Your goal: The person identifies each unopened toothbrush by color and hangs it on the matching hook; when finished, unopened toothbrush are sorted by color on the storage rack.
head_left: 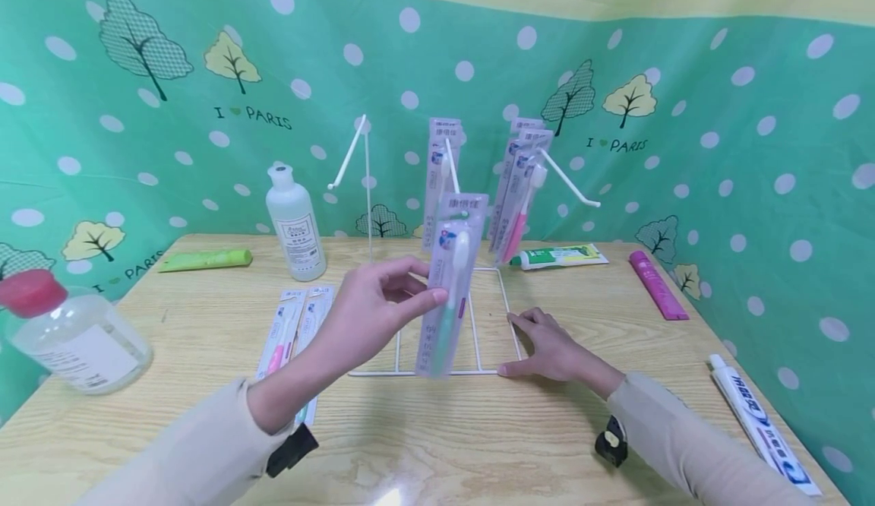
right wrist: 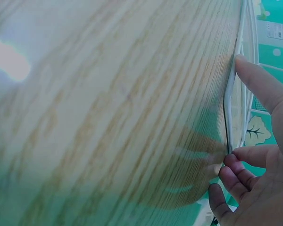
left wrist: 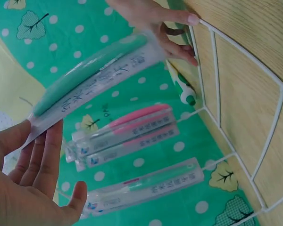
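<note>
1. Your left hand [head_left: 376,301] pinches a green toothbrush pack [head_left: 456,282] upright above the rack [head_left: 383,374]; the left wrist view reveals fingertips behind it that the head view hides.
2. Your right hand [head_left: 547,346] grips the rack's front corner; the right wrist view shows its curled fingers from below.
3. Only the head view shows two packs [head_left: 279,331] lying on the table [head_left: 410,445].

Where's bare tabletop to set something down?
On the table: in front of the white rack, between the sleeves; also between the right hand and magenta tube. Crowded: the rack, with hanging packs and the left hand holding another; just left, flat packs lie close together.
</note>
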A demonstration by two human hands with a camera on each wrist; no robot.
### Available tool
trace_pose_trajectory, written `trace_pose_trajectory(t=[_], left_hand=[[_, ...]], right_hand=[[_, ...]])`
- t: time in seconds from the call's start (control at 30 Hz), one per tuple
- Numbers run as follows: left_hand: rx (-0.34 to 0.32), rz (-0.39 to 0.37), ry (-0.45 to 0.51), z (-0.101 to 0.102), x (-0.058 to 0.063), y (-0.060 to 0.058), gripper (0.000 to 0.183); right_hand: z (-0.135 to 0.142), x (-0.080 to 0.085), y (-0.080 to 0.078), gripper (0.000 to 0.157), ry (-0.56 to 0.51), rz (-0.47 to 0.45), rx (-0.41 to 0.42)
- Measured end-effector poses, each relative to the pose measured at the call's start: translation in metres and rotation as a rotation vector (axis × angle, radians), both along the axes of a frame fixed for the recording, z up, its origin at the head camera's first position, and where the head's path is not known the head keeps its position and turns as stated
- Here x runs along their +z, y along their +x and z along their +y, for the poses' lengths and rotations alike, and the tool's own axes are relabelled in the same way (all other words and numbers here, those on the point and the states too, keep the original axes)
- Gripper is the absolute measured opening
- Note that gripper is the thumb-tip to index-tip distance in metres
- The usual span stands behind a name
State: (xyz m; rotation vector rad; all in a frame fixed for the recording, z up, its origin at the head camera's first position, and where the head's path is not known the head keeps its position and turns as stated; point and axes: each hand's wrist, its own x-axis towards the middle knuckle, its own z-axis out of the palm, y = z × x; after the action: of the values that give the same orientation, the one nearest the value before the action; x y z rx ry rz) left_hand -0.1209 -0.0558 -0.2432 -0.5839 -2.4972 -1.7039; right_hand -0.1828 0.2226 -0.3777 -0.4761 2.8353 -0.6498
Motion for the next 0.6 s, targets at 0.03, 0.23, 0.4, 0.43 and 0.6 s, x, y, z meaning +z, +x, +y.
trace_pose_trajectory(t=[0.03, 0.23, 0.4, 0.43, 0.6], left_hand=[[0.000, -0.006, 0.017, 0.001, 0.000, -0.001, 0.018], [0.000, -0.026, 0.085, 0.007, -0.008, -0.009, 0.021], [0.048, -0.035, 0.101, 0.010, -0.015, -0.023, 0.023], [0.062, -0.035, 0.104, 0.011, -0.016, -0.027, 0.023], [0.136, -0.034, 0.110, 0.014, -0.023, -0.049, 0.024]], right_hand=[[0.000, 0.000, 0.000, 0.097, 0.001, 0.001, 0.001], [-0.001, 0.001, 0.001, 0.096, 0.004, -0.002, -0.006], [-0.001, 0.003, 0.001, 0.097, -0.002, -0.007, -0.003], [-0.001, 0.003, 0.001, 0.097, -0.003, -0.008, -0.003], [-0.001, 0.002, 0.001, 0.097, -0.003, -0.011, -0.011]])
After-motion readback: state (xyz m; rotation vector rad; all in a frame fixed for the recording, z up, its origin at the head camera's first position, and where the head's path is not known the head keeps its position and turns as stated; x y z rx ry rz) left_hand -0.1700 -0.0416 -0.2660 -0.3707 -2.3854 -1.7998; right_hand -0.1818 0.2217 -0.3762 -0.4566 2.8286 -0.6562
